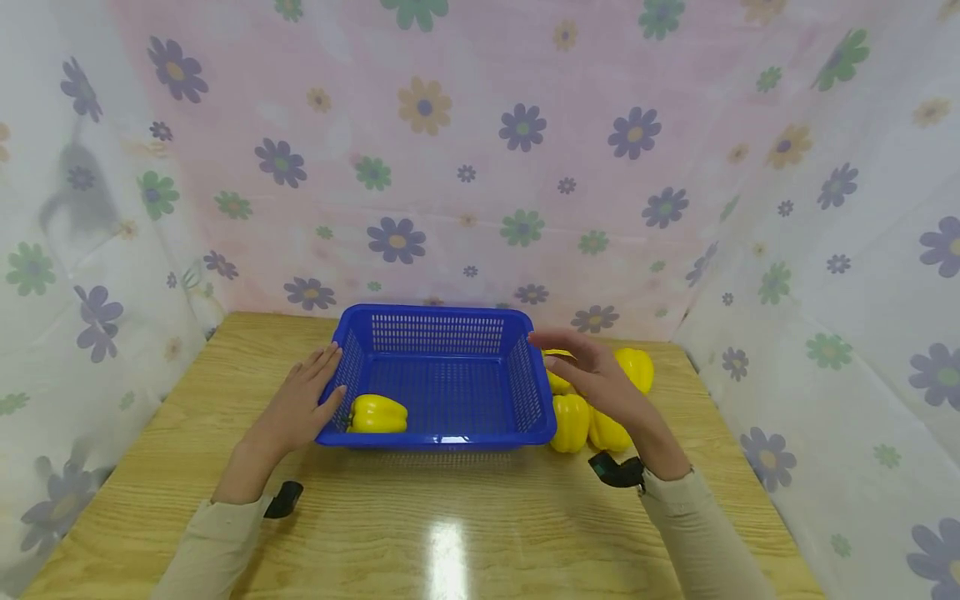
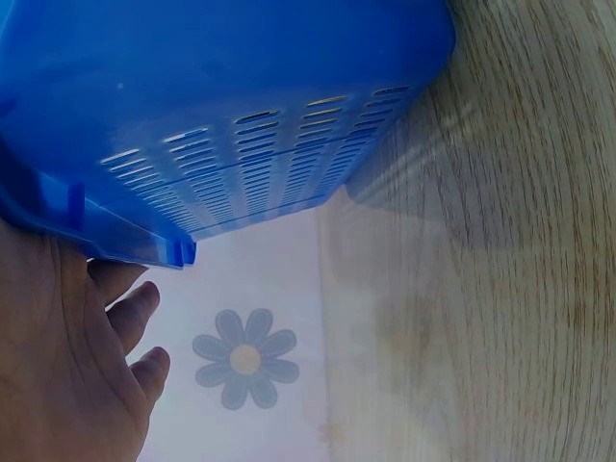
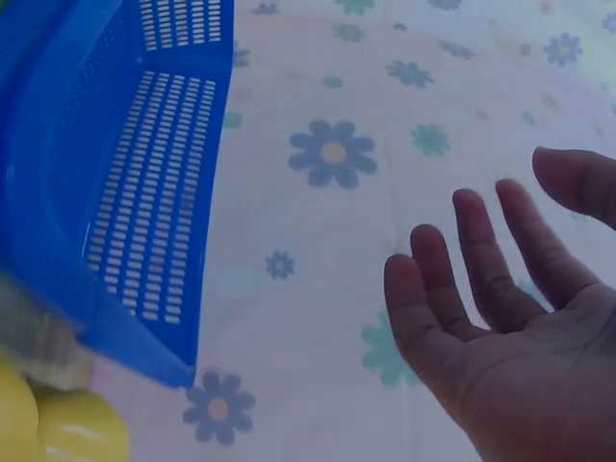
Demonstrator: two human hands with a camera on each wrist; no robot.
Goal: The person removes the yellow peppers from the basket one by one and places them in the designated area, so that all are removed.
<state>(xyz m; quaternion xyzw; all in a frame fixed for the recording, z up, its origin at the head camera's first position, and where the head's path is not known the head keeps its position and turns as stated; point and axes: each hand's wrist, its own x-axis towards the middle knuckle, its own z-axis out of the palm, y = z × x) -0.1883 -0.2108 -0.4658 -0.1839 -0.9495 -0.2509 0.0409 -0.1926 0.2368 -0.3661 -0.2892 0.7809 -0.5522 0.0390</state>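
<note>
A blue plastic basket (image 1: 450, 373) with slotted walls stands on the table. One yellow bell pepper (image 1: 378, 414) lies inside, in its near left corner. My left hand (image 1: 296, 404) rests on the basket's left rim with its fingers extended; in the left wrist view the slotted outer wall (image 2: 260, 144) fills the upper part. To the right of the basket, my right hand (image 1: 596, 375) is raised above several more yellow bell peppers (image 1: 570, 423), partly covering them. Its fingers are spread and gently bent, holding nothing, with fingertips close to the right rim in the head view.
The wooden table (image 1: 375, 533) runs up to a flower-patterned cloth (image 1: 465, 233) at the back and both sides. Another yellow pepper (image 1: 636, 369) lies toward the back right, beyond my right hand. Dark wrist straps (image 1: 283, 500) show at both cuffs.
</note>
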